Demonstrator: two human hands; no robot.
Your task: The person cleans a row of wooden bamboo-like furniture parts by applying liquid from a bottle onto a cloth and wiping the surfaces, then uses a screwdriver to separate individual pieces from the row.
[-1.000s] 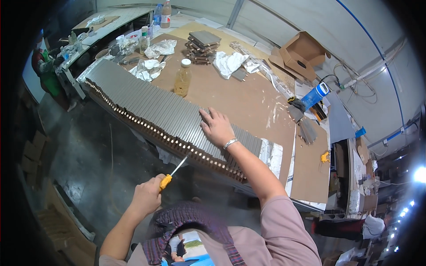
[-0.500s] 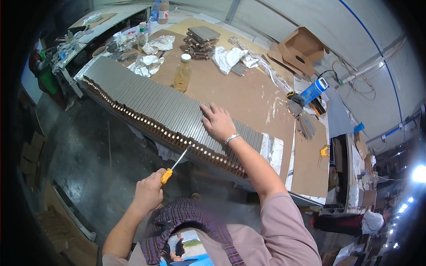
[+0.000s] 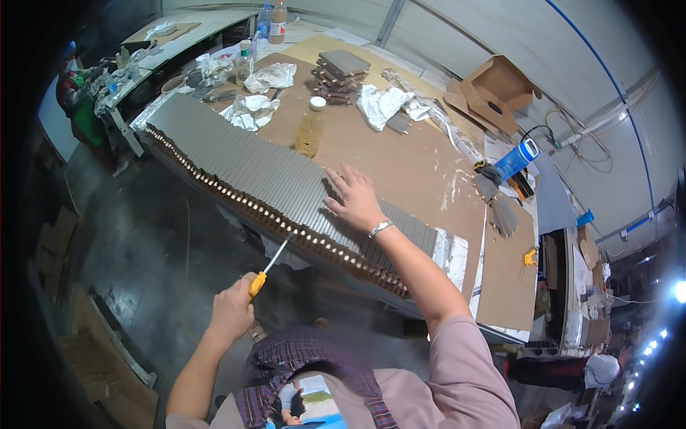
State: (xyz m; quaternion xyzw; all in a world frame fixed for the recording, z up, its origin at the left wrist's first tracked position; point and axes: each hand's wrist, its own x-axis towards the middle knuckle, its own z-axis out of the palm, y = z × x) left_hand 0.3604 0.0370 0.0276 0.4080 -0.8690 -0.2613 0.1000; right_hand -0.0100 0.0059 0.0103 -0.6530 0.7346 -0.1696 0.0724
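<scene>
Head view, long grey ribbed panel (image 3: 264,168), copper-dotted edge

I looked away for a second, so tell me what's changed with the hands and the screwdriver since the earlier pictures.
Very little. The left hand still grips the yellow-handled screwdriver, its tip still at the front edge of the long finned metal block. The right hand stays flat on top of the fins. Nothing was picked up or let go.

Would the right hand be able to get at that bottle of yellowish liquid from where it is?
Probably yes. The right hand rests flat on the grey finned block, holding nothing, and the bottle stands just beyond it with bare cardboard between.
</scene>
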